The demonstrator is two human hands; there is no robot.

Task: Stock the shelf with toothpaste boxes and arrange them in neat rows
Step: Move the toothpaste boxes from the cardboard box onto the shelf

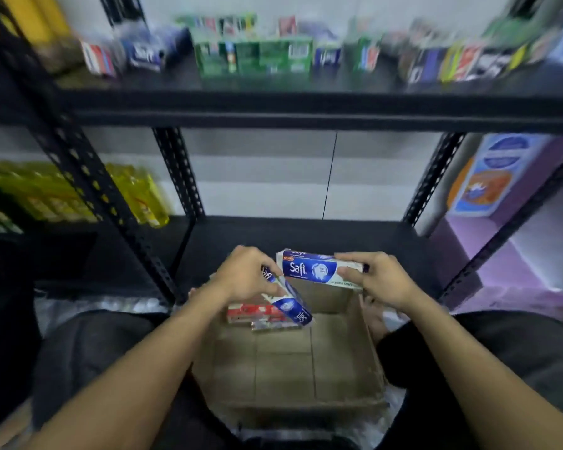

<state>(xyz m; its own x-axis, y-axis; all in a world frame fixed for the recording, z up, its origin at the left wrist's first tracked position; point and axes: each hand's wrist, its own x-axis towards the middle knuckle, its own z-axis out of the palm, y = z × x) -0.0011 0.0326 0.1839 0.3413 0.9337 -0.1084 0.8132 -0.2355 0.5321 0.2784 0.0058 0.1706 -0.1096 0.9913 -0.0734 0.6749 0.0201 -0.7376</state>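
Holding with the right hand [379, 280] a Safi toothpaste box [309, 270] level above the far wall of the cardboard carton [286, 365], fingers curled round its end; pinching with the left hand [246, 277] a second Safi box [291, 305], tilted over red boxes [251, 312] inside that carton. Could drop back in: end-only grips.

I log both bare forearms [150, 358] reaching forward and converging, left hand [244, 274] palm-down with fingers and thumb curled round a tilted blue box [290, 303], right hand [376, 279] level beside it, pinching the end of a second blue box [309, 267].
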